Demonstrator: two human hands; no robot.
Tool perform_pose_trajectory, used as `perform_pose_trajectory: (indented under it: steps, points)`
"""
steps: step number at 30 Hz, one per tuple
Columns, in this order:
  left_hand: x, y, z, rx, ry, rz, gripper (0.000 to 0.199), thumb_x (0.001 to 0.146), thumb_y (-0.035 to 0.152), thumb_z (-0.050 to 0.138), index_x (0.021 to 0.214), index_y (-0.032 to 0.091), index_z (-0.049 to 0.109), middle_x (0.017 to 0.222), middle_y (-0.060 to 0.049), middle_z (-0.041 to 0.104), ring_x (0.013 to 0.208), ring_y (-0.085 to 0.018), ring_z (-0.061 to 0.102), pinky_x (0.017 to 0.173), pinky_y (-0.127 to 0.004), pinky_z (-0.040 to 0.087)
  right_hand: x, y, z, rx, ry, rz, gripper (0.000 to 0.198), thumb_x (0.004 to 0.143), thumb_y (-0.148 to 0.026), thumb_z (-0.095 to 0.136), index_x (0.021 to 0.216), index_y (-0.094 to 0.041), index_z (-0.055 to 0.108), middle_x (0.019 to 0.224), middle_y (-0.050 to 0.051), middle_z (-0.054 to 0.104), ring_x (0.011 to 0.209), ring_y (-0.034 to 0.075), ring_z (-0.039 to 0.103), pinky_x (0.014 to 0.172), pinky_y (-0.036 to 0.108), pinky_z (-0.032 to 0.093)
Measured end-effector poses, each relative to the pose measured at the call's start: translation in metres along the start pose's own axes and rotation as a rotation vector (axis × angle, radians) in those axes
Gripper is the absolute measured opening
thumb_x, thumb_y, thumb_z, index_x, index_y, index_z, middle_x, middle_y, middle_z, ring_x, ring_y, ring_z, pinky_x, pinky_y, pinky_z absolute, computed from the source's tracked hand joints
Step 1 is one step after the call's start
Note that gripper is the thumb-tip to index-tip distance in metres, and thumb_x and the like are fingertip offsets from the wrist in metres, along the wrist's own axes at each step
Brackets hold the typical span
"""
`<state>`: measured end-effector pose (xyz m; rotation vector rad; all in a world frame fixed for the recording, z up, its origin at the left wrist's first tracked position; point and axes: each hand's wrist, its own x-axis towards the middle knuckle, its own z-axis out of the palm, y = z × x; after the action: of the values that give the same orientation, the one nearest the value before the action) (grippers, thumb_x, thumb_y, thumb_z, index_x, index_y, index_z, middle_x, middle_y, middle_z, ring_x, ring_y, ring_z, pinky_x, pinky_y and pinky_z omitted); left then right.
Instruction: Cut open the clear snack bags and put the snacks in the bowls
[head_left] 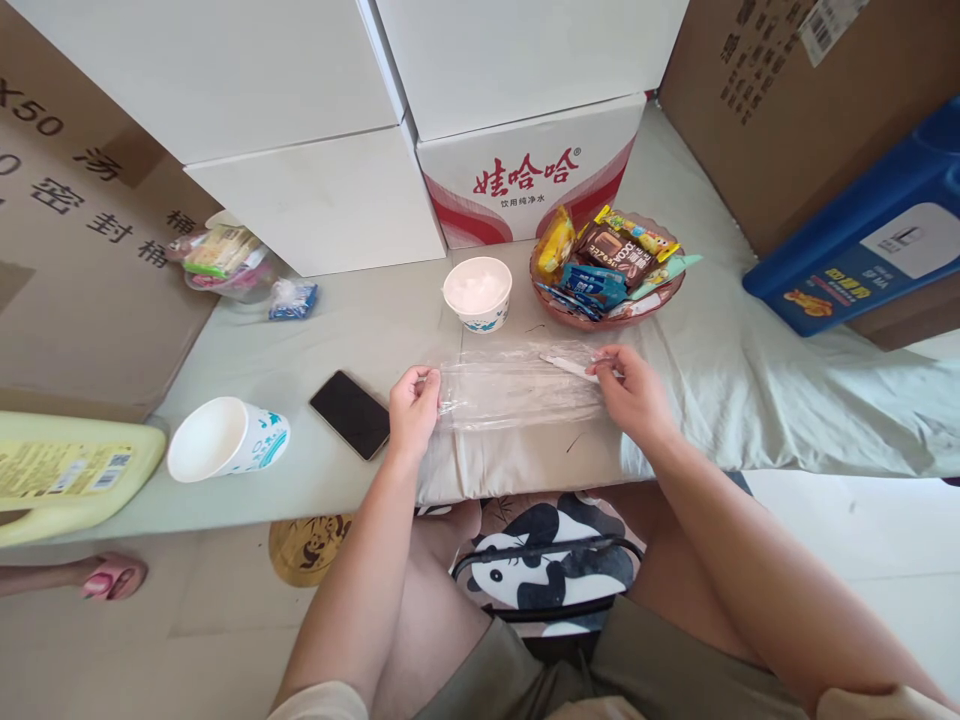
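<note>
Clear film (pixel 502 395), drawn out flat above the bench (pixel 360 300), in front and to the left of the snack bowl (pixel 634 318). Probably very light, soft and limp, rather slippery, easy to crease or tear; best taken by the two short ends, in a thumb-and-finger pinch with gentle tension. Left end in the left grip (pixel 414 410), narrow, pinched on the edge, well to the left of the bowl. Right end at the right grip (pixel 631 395), just in front of the bowl, narrowed on film and a slim white piece (pixel 568 367); unclear whether inside the film or over it. Near the bowl, to its left, a paper cup (pixel 480 318); farther left, a dark phone (pixel 351 413).
</note>
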<state>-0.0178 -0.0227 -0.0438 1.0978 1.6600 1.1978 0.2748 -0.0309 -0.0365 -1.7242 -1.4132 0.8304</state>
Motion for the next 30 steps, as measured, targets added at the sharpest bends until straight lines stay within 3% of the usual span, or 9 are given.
perform_pose_trajectory:
  steps: [4, 9, 13, 15, 18, 20, 24, 26, 30]
  points:
    - [0.000, 0.000, -0.003, 0.170, 0.032, 0.089, 0.022, 0.083, 0.042, 0.063, 0.081, 0.020, 0.062, 0.048, 0.007, 0.046, 0.041, -0.010, 0.042, 0.043, -0.021, 0.031, 0.000, 0.001, -0.004, -0.064, 0.080, -0.032, 0.032, 0.086, -0.032, 0.052, 0.115, -0.021, 0.058, 0.105, 0.010, 0.072, 0.062, 0.017, 0.058, 0.064, 0.033, 0.048]
    - [-0.004, 0.002, -0.002, 0.601, 0.091, 0.279, 0.014, 0.084, 0.032, 0.062, 0.079, 0.020, 0.066, 0.064, -0.001, 0.061, 0.061, -0.017, 0.058, 0.062, -0.027, 0.042, -0.009, 0.000, -0.001, -0.280, 0.254, -0.400, 0.034, 0.087, -0.028, 0.055, 0.120, -0.021, 0.061, 0.123, 0.017, 0.058, 0.110, 0.031, 0.058, 0.093, 0.047, 0.049]
    - [-0.001, -0.003, 0.002, 0.695, 0.063, 0.415, 0.026, 0.079, 0.021, 0.065, 0.105, 0.020, 0.068, 0.109, -0.014, 0.069, 0.102, -0.029, 0.063, 0.090, -0.040, 0.047, -0.015, -0.001, 0.010, -0.429, -0.100, -0.656, 0.026, 0.091, -0.018, 0.047, 0.103, -0.023, 0.069, 0.105, 0.012, 0.069, 0.099, 0.027, 0.061, 0.091, 0.043, 0.047]
    - [0.000, -0.005, 0.003, 0.673, 0.014, 0.439, 0.036, 0.076, 0.012, 0.063, 0.109, 0.021, 0.068, 0.113, -0.014, 0.069, 0.110, -0.031, 0.061, 0.098, -0.044, 0.045, -0.019, -0.002, 0.013, -0.482, -0.300, -0.720, 0.026, 0.091, -0.017, 0.047, 0.099, -0.022, 0.071, 0.103, 0.011, 0.072, 0.097, 0.026, 0.062, 0.087, 0.039, 0.048]
    - [0.001, -0.005, 0.003, 0.596, -0.101, 0.384, 0.038, 0.073, 0.005, 0.058, 0.106, 0.022, 0.067, 0.094, -0.007, 0.071, 0.096, -0.026, 0.064, 0.096, -0.041, 0.047, -0.025, -0.004, 0.011, -0.501, -0.478, -0.665, 0.025, 0.093, -0.023, 0.047, 0.103, -0.023, 0.070, 0.088, 0.007, 0.074, 0.081, 0.022, 0.064, 0.073, 0.033, 0.047]
    - [-0.001, -0.003, 0.005, 0.508, -0.177, 0.347, 0.039, 0.073, 0.004, 0.056, 0.106, 0.022, 0.066, 0.085, -0.003, 0.069, 0.085, -0.020, 0.064, 0.088, -0.035, 0.050, -0.029, -0.007, 0.007, -0.459, -0.443, -0.573, 0.026, 0.095, -0.030, 0.046, 0.106, -0.025, 0.069, 0.080, 0.004, 0.073, 0.072, 0.020, 0.064, 0.066, 0.031, 0.045]
    - [-0.009, 0.005, 0.014, 0.312, -0.265, 0.325, 0.037, 0.073, 0.006, 0.055, 0.105, 0.022, 0.064, 0.080, 0.001, 0.066, 0.076, -0.014, 0.063, 0.079, -0.026, 0.050, -0.028, -0.015, 0.008, -0.300, -0.193, -0.569, 0.031, 0.089, -0.038, 0.056, 0.114, -0.022, 0.065, 0.114, 0.013, 0.071, 0.105, 0.028, 0.065, 0.088, 0.039, 0.050]
    - [-0.014, 0.009, 0.019, 0.225, -0.331, 0.339, 0.032, 0.075, 0.009, 0.056, 0.103, 0.022, 0.065, 0.079, 0.001, 0.066, 0.076, -0.014, 0.063, 0.079, -0.027, 0.050, -0.025, -0.018, 0.014, -0.248, -0.245, -0.579, 0.046, 0.082, -0.038, 0.064, 0.124, -0.020, 0.059, 0.126, 0.015, 0.066, 0.115, 0.030, 0.062, 0.093, 0.041, 0.049]
    - [-0.016, 0.018, 0.022, 0.131, -0.231, 0.415, 0.024, 0.076, 0.018, 0.063, 0.100, 0.022, 0.065, 0.096, -0.005, 0.070, 0.097, -0.018, 0.065, 0.096, -0.033, 0.050, -0.023, -0.023, 0.020, -0.265, -0.486, -0.391, 0.017, 0.086, -0.032, 0.054, 0.097, -0.024, 0.064, 0.076, 0.002, 0.069, 0.068, 0.019, 0.063, 0.065, 0.030, 0.045]
